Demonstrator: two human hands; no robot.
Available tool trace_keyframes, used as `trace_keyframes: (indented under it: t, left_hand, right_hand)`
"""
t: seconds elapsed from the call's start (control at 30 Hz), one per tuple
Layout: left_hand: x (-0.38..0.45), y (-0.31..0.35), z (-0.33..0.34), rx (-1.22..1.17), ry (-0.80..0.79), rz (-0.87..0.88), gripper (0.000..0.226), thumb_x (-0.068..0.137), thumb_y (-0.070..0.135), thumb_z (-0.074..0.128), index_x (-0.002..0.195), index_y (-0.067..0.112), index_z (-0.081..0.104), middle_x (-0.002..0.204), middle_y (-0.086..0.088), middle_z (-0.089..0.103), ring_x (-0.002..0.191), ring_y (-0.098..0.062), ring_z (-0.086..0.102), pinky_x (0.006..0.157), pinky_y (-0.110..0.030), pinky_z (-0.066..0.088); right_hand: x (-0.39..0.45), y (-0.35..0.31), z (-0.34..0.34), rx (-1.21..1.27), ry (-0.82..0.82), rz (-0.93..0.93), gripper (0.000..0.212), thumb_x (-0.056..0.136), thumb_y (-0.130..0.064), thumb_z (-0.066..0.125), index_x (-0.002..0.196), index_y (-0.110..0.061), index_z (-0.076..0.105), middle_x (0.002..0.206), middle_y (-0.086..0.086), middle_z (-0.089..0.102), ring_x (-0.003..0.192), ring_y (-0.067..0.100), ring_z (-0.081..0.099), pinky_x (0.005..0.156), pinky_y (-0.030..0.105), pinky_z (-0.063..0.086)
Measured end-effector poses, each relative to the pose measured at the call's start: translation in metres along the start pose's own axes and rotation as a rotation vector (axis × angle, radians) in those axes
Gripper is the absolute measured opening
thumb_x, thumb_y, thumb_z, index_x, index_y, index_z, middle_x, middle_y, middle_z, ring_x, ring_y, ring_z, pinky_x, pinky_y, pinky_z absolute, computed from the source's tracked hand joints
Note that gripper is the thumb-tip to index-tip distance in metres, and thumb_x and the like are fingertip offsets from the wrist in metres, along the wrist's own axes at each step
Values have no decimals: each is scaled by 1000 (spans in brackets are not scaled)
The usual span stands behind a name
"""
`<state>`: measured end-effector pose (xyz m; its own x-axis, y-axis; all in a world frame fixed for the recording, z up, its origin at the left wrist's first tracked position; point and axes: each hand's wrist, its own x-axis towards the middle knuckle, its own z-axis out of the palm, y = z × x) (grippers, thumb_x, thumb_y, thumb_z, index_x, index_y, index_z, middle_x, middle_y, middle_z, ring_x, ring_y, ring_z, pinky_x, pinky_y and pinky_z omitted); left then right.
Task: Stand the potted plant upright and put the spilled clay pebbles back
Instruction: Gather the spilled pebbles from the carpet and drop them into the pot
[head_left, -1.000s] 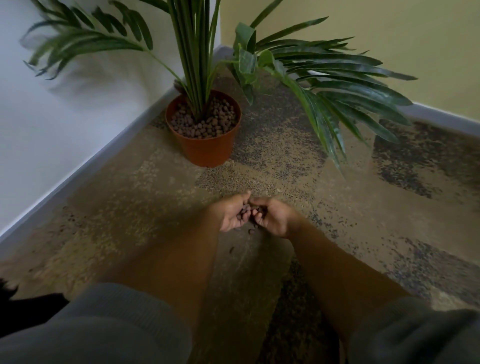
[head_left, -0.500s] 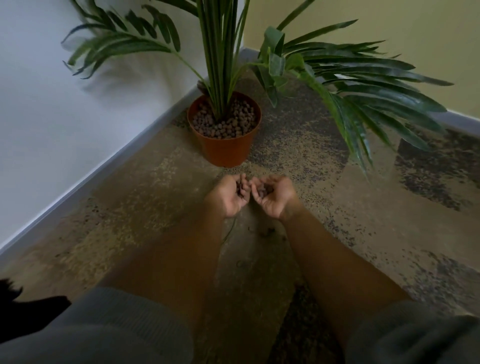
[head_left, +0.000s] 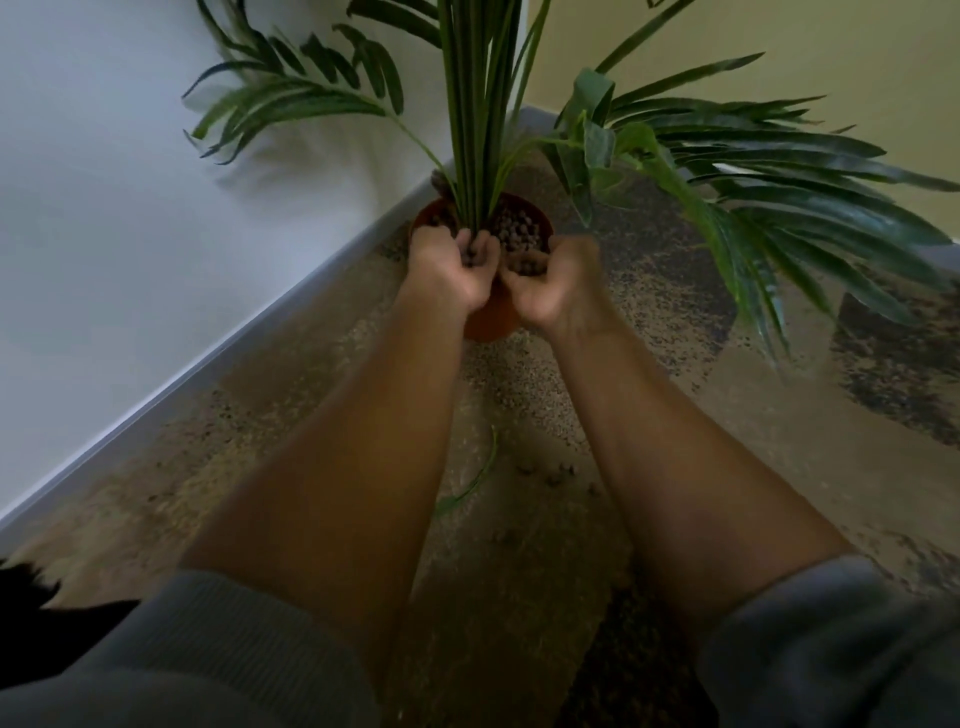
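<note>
The terracotta pot (head_left: 493, 319) stands upright on the carpet near the corner, with green palm stems (head_left: 480, 130) rising from it and brown clay pebbles (head_left: 519, 228) filling its top. My left hand (head_left: 449, 270) and my right hand (head_left: 553, 283) are cupped side by side over the pot's near rim, each with clay pebbles in the palm. Both hands hide the front of the rim. A few loose pebbles (head_left: 553, 475) lie on the carpet between my forearms.
A white wall with a grey skirting board (head_left: 234, 358) runs along the left; a yellow wall meets it behind the pot. Long fronds (head_left: 779, 208) spread out to the right. A fallen green leaf strip (head_left: 475, 480) lies on the carpet.
Both hands have risen from the carpet and moved forward to the pot's rim, carrying the pebbles. The view has come closer to the plant.
</note>
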<state>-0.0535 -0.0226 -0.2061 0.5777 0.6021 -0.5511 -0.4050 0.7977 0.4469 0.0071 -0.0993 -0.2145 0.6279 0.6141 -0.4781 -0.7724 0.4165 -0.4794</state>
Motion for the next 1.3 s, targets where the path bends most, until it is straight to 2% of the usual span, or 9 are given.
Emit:
trace_keyframes:
  t: [0.07,0.17,0.37,0.47,0.63,0.73,0.9,1.13,1.3]
  left_hand:
    - [-6,7,9,54,-35,4,35,100,11,26,102,-3,57,96,-18,54,88,-29,52,110,-46,38]
    - [-11,13,13,5,-140,-18,49,101,16,20,130,-6,53,131,-24,55,122,-34,51,114,-52,31]
    - [-6,12,4,-22,-96,-7,53,105,21,16,149,-5,27,150,-24,36,141,-35,33,116,-48,26]
    - [-1,5,-3,82,22,29,48,104,21,24,145,-1,38,142,-20,47,128,-32,49,107,-38,43]
    - [0,-15,-23,190,52,104,35,100,17,44,131,6,56,112,-7,65,86,-16,68,64,-22,58]
    - [2,-31,-34,323,99,85,28,94,21,54,118,10,64,108,-2,70,78,-9,67,54,-17,50]
    - [4,-60,-54,690,137,80,12,90,30,61,91,19,67,90,4,70,69,-8,60,51,-19,45]
    - [-5,-96,-91,1317,-51,-55,19,90,21,61,108,23,68,94,1,68,83,-13,61,73,-27,52]
    - [-8,-111,-112,1731,-169,-117,20,84,19,70,103,25,69,106,2,66,95,-16,62,84,-31,51]
  right_hand:
    - [5,-1,7,-43,-26,25,44,101,-13,23,131,6,49,131,27,53,126,38,49,113,50,36]
    - [7,-4,8,-89,-58,23,47,102,-11,23,141,8,40,144,29,44,136,41,39,117,53,28]
    - [12,-7,1,-220,-37,-51,46,98,-2,35,142,12,34,149,30,36,139,41,37,113,47,37]
    - [8,-11,-3,-194,-9,4,43,100,-9,31,139,10,36,146,28,39,135,39,41,112,44,38]
    - [3,-15,-28,-238,-5,11,41,99,-9,35,136,8,40,135,25,49,126,36,51,102,41,50]
    - [1,-15,-48,-459,95,15,24,96,-14,42,106,-1,59,103,13,64,96,25,63,81,31,58]
    - [-6,-1,-91,-890,222,10,17,94,-12,47,83,-10,60,70,5,62,58,16,57,53,26,49]
    - [-23,10,-142,-1753,100,185,21,93,-16,51,90,-2,66,88,22,64,69,27,56,65,35,46]
    - [-34,11,-155,-2381,-225,231,50,88,-43,63,133,-20,57,133,5,59,122,25,54,102,34,44]
